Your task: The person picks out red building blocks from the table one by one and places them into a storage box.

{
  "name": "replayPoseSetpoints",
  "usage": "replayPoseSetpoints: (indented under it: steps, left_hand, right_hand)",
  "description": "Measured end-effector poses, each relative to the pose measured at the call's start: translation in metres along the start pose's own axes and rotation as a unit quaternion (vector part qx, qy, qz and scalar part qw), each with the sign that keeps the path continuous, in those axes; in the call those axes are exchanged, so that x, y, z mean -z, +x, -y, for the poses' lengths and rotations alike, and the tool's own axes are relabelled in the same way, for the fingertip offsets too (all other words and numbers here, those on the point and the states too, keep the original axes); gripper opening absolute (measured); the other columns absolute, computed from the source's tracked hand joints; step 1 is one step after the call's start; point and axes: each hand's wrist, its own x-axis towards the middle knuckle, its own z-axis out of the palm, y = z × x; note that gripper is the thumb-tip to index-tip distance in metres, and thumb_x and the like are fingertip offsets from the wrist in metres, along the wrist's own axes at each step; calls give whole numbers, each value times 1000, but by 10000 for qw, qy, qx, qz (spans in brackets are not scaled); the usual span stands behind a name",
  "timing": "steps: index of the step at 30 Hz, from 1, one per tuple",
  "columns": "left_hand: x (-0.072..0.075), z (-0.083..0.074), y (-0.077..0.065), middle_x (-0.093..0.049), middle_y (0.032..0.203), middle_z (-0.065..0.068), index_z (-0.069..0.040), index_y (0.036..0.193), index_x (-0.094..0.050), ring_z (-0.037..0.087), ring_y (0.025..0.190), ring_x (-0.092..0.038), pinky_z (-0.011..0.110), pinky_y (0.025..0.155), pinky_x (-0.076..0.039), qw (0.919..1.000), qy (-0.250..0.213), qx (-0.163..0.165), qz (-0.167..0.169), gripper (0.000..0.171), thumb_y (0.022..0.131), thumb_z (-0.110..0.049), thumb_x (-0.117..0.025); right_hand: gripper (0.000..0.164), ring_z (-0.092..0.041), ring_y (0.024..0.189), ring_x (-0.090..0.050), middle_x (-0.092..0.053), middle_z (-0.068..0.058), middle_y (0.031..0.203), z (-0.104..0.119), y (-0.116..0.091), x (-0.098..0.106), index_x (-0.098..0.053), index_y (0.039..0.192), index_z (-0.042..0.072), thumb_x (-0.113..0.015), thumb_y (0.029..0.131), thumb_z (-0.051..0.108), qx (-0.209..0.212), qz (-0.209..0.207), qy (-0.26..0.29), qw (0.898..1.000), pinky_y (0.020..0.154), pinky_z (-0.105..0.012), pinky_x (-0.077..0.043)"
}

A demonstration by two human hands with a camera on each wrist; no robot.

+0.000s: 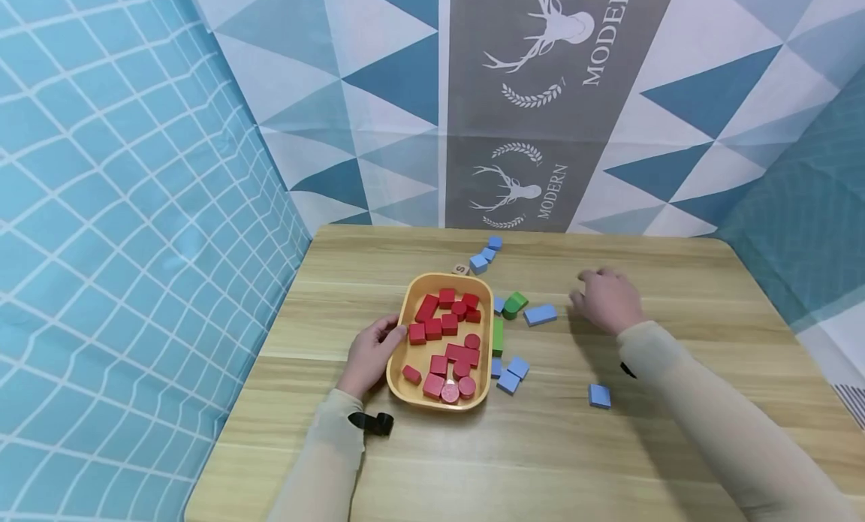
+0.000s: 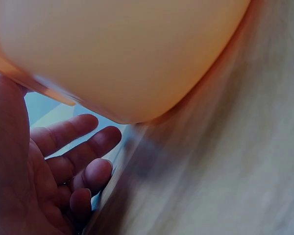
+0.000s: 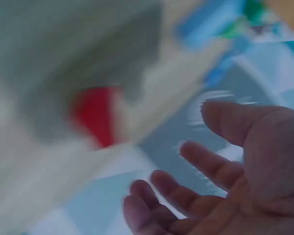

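Observation:
A yellow plastic tub (image 1: 399,383) holds several red blocks (image 1: 433,329), some cubes, some round. My left hand (image 1: 370,353) grips its left rim with the thumb hooked over the edge. In the left wrist view, the other fingers (image 2: 95,142) hang loosely bent beside the tub's outer wall (image 2: 127,54). My right hand (image 1: 608,300) hovers over the table on the right, fingers spread and slightly bent, holding nothing. A blurred red block (image 3: 95,116) shows near that hand in the right wrist view; it is hidden in the head view.
Right of the tub lie blue blocks (image 1: 541,315) and green blocks (image 1: 512,305). More blue blocks (image 1: 478,264) and a wooden letter block (image 1: 461,270) sit behind it. One blue block (image 1: 598,396) lies by the right forearm. Patterned cloth hangs beyond the wooden table (image 1: 432,469).

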Motion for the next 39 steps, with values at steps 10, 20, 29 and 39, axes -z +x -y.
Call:
replayPoseSetpoints:
  steps: [10, 20, 29, 39]
  left_hand:
    - [3, -1, 0, -78, 121, 12, -11, 128, -79, 16, 102, -70, 26, 86, -59, 9992, -188, -332, 115, 33, 102, -29, -72]
    - [-9, -12, -16, -78, 123, 19, -3, 131, -76, 18, 96, -78, 30, 80, -65, 9907, -231, -527, 1235, 36, 103, -23, -67]
    - [-9, -22, -10, -80, 115, 19, -4, 137, -72, 21, 91, -80, 32, 77, -66, 9956, -446, -237, 783, 40, 106, -27, -62]
    - [-6, -15, 28, -75, 131, 22, -2, 140, -69, 35, 109, -78, 42, 85, -66, 9992, -328, 142, -187, 44, 105, -26, -60]
  right_hand:
    - [21, -44, 111, -68, -75, -23, 114, -17, -11, -19, -74, 116, -2, -70, 101, 11, 289, 674, 543, 9958, 99, -61, -55]
    - [35, -39, 105, -67, -70, -27, 124, -3, -21, -15, -69, 130, -3, -76, 97, 8, 417, 767, 742, 9934, 95, -57, -58]
    - [39, -23, 95, -70, -77, -6, 120, 112, -51, 11, -74, 129, 12, -83, 95, 28, 1950, 319, 1192, 9730, 84, -41, -62]
    - [43, -33, 126, -67, -70, -13, 138, 140, -26, -17, -70, 136, 7, -78, 99, 29, 1707, 317, 776, 9817, 106, -52, -58]
